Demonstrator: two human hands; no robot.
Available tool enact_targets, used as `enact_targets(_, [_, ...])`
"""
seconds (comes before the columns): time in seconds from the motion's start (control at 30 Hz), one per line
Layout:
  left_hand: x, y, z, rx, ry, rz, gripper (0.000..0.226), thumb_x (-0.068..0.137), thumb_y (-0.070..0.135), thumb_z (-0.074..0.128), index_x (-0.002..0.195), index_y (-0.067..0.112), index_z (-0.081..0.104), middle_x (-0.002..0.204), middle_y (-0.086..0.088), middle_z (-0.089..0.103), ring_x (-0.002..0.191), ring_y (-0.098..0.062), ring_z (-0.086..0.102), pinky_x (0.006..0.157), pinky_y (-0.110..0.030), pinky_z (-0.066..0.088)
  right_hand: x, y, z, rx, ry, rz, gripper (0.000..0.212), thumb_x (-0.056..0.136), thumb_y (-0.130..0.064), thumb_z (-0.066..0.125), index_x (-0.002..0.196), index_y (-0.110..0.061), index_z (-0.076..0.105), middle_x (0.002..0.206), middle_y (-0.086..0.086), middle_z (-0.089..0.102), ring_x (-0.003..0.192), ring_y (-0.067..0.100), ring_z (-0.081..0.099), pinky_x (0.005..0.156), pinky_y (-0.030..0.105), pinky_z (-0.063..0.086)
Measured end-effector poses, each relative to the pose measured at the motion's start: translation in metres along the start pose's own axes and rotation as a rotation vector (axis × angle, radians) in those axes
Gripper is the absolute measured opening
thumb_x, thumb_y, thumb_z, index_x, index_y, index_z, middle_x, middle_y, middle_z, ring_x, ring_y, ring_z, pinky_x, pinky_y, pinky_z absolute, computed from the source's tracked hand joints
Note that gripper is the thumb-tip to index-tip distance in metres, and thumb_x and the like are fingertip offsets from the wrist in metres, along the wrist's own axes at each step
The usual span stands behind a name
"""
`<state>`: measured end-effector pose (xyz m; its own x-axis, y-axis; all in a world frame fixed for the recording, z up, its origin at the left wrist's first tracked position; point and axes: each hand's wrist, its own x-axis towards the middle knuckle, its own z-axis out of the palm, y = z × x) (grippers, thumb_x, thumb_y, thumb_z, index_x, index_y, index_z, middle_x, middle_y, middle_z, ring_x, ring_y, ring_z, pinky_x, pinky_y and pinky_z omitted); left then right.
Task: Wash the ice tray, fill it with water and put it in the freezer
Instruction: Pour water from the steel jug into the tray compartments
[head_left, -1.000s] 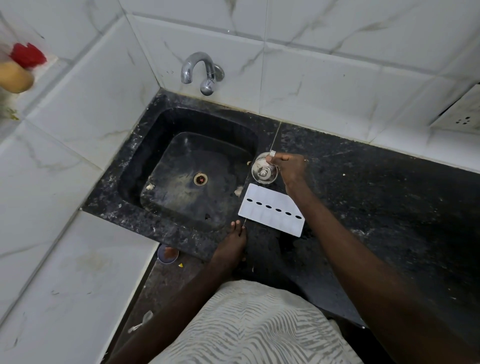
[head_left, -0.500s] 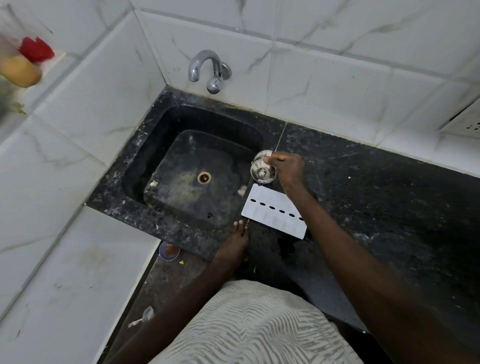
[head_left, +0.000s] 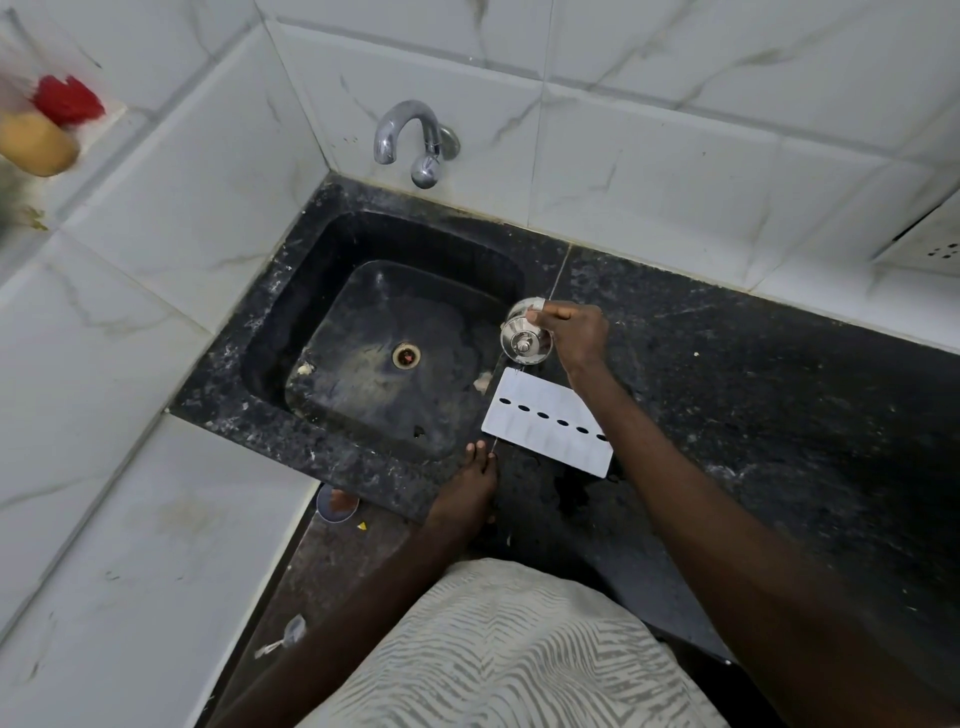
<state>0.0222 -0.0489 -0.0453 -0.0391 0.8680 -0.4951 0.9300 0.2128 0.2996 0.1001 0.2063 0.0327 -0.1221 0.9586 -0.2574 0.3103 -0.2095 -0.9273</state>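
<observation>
My left hand (head_left: 467, 488) lies flat, fingers straight, on the black counter (head_left: 753, 415) at its front edge, by the sink (head_left: 270, 332). The white ice tray (head_left: 545, 421) lies just beyond its fingertips, partly hidden by my right forearm. Past the tray, my right hand (head_left: 574, 335) grips a round steel piece (head_left: 524, 345).

dim, wide-angle; left edge seemingly blurred
</observation>
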Motion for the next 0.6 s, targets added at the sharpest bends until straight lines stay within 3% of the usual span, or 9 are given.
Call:
enact_targets(0.1, [0.002,0.000,0.001,0.029,-0.016,-0.005,0.100,0.090,0.008,0.072,0.162,-0.003,0.005,0.170,-0.026,-0.006,0.159,-0.037,-0.003,0.124,-0.046,0.031,-0.001,-0.004,-0.005,0.075,0.017,0.064,0.028,0.074,-0.009,0.092,0.099,-0.006,0.082,0.092,0.005,0.081,0.083,0.019,0.078,0.075,0.034,0.064])
enact_targets(0.23, [0.002,0.005,0.000,0.114,-0.053,0.001,0.096,0.092,0.007,0.069,0.161,-0.007,0.003,0.168,-0.031,-0.007,0.158,-0.042,-0.002,0.120,-0.050,0.037,-0.005,-0.008,-0.018,0.262,0.072,0.216,0.026,0.076,-0.001,0.089,0.100,0.003,0.079,0.088,0.011,0.078,0.067,0.015,0.072,0.058,0.023,0.057])
enact_targets(0.33, [0.004,0.006,0.001,0.165,-0.071,0.004,0.096,0.093,0.010,0.069,0.159,-0.010,0.002,0.166,-0.035,-0.007,0.157,-0.047,-0.002,0.119,-0.052,0.037,-0.011,-0.006,-0.038,0.381,0.111,0.312,0.018,0.077,0.002,0.087,0.091,0.001,0.077,0.085,0.010,0.077,0.073,0.019,0.072,0.068,0.030,0.062])
enact_targets(0.43, [0.004,0.005,0.002,0.209,-0.088,0.007,0.095,0.094,0.012,0.067,0.159,-0.012,0.001,0.165,-0.037,-0.007,0.156,-0.050,-0.001,0.118,-0.054,0.038,-0.020,0.001,-0.063,0.421,0.159,0.362,0.016,0.078,0.002,0.086,0.083,-0.006,0.074,0.082,0.007,0.077,0.075,0.019,0.073,0.073,0.029,0.063])
enact_targets(0.6, [0.006,0.005,0.001,0.249,-0.090,0.026,0.083,0.097,0.001,0.057,0.157,-0.014,0.002,0.163,-0.041,-0.005,0.154,-0.054,0.003,0.117,-0.057,0.038,-0.033,0.024,-0.101,0.321,0.198,0.312,0.022,0.075,-0.004,0.089,0.094,-0.001,0.078,0.090,0.013,0.080,0.077,0.022,0.075,0.072,0.034,0.061])
